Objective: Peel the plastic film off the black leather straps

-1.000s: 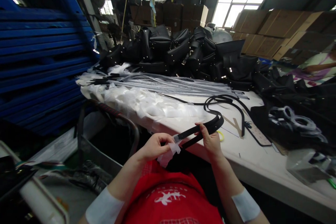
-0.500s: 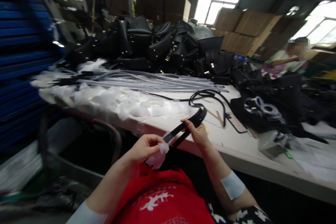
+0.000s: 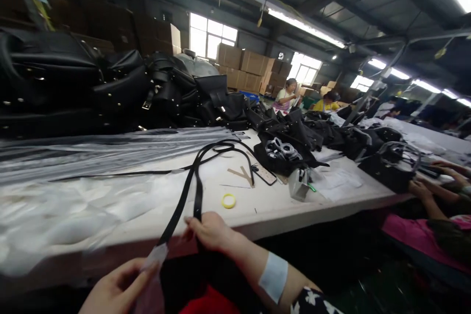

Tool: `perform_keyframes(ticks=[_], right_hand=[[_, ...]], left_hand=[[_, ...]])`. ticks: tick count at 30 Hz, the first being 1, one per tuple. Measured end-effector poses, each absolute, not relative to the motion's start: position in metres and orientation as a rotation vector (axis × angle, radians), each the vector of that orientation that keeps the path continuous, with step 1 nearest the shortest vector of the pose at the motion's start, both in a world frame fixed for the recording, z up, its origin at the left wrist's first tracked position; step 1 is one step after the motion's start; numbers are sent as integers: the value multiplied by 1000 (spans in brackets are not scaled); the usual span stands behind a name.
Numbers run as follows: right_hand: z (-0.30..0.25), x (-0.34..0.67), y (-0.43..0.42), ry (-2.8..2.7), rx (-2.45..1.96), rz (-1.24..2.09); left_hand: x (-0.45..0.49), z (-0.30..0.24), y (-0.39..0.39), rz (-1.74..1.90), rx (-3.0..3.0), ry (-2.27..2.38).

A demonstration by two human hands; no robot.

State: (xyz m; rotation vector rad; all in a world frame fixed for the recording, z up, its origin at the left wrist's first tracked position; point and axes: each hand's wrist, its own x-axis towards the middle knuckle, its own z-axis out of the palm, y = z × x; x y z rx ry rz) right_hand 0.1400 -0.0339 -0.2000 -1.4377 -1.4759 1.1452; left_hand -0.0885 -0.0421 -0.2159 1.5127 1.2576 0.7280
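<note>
My left hand, at the bottom of the view, is closed on one end of a long black strap, where a piece of thin white wrapping covers the end. My right hand pinches another length of black strap close to the table's front edge. From both hands the strap runs up and loops over the white table. A yellow ring, like a tape roll, lies just beyond my right hand.
Black bags are piled along the back. Wrapped straps and white wrapping sheets cover the left side. A phone and a small grey box lie to the right. A co-worker's hands are at far right.
The view has swung to the right. My hands have drawn apart along the strap, my left hand now lower and nearer to me. Both keep hold of it.
</note>
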Motion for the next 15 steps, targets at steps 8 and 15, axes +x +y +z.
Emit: perform_keyframes(ticks=[8, 15], right_hand=[[-126, 165, -42, -1003, -1101, 616], [-124, 138, -41, -1061, -968, 498]], left_hand=[[-73, -194, -57, 792, 1562, 1136], [-69, -205, -64, 751, 1500, 1081]])
